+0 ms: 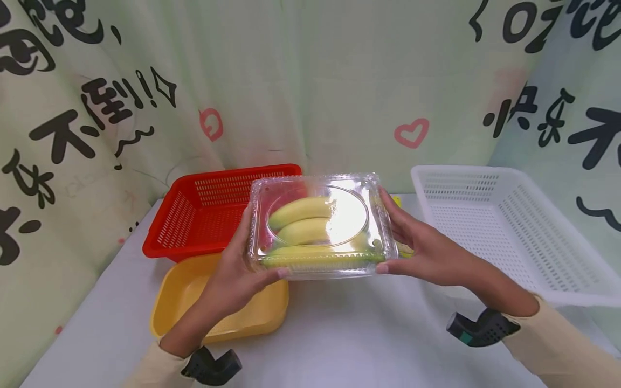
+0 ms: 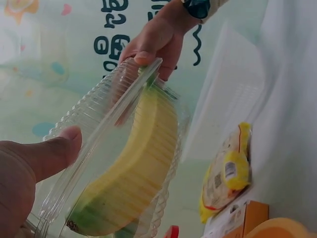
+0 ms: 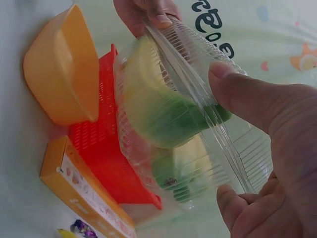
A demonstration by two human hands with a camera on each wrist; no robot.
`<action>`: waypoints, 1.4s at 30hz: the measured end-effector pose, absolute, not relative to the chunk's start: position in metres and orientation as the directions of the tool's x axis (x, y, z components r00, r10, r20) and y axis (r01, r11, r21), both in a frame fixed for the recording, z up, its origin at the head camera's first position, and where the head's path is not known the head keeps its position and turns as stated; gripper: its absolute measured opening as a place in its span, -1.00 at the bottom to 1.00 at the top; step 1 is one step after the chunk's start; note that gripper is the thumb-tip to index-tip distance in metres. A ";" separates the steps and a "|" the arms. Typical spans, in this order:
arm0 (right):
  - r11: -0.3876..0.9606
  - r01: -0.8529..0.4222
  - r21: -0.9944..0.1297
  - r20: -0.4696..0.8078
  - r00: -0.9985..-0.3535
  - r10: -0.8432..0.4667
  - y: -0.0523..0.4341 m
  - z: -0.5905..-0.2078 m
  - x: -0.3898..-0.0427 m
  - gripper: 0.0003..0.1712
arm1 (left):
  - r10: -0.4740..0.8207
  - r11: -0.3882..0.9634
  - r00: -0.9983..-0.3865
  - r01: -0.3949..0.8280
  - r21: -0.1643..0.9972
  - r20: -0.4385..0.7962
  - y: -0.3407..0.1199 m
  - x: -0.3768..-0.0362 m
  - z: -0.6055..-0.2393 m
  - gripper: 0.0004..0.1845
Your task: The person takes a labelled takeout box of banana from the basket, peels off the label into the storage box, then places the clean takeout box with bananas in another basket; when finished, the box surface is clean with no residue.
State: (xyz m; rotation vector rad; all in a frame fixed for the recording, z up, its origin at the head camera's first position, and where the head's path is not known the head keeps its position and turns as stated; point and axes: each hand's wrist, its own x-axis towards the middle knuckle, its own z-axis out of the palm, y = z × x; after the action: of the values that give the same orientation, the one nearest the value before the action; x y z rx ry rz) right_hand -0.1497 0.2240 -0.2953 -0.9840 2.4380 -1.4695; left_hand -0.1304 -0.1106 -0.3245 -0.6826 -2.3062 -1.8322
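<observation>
A clear plastic clamshell box [image 1: 320, 181] with several yellow-green bananas [image 1: 303, 231] inside is held up over the table between both hands. My left hand [image 1: 233, 283] grips its left side, thumb along the near edge. On the opposite side my right hand [image 1: 419, 248] holds it, thumb at the near right corner. In the left wrist view the lid's rim runs under the left thumb [image 2: 62, 148], and one banana [image 2: 133, 163] shows through the side wall. Green banana ends [image 3: 183, 121] show through the plastic in the right wrist view.
A red slotted basket [image 1: 170, 231] stands at the back left, with a yellow basin [image 1: 276, 312] in front of it. At right is a white slotted basket [image 1: 572, 237]. The wrist views also show an orange carton [image 3: 89, 193] and a yellow-edged food bag [image 2: 225, 173].
</observation>
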 end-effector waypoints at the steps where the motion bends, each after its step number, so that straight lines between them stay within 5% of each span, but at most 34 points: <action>1: 0.309 -0.465 -0.830 0.217 -0.779 -0.589 0.222 -0.294 -0.152 0.35 | 0.270 0.168 -0.889 0.421 0.891 0.369 -0.112 -0.133 -0.323 0.21; 19: 0.248 -0.566 -0.786 0.353 -0.740 -0.572 0.175 -0.297 -0.198 0.25 | 0.230 0.353 -0.871 0.490 0.797 0.433 -0.153 -0.178 -0.315 0.20; 35: 0.376 -0.631 -0.679 0.398 -0.746 -0.534 0.138 -0.298 -0.221 0.13 | 0.172 0.428 -0.904 0.426 0.797 0.391 -0.181 -0.196 -0.315 0.17; 42: 0.371 -0.576 -0.729 0.351 -0.779 -0.520 0.119 -0.306 -0.230 0.12 | 0.121 0.514 -0.929 0.361 0.778 0.351 -0.196 -0.199 -0.317 0.16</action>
State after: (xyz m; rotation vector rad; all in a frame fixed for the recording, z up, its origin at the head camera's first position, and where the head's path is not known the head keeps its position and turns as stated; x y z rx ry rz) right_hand -0.2302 0.1189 -0.3059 -1.0606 2.6518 -1.4508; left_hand -0.1988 -0.1964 -0.3167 -0.4072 -2.5056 -1.3753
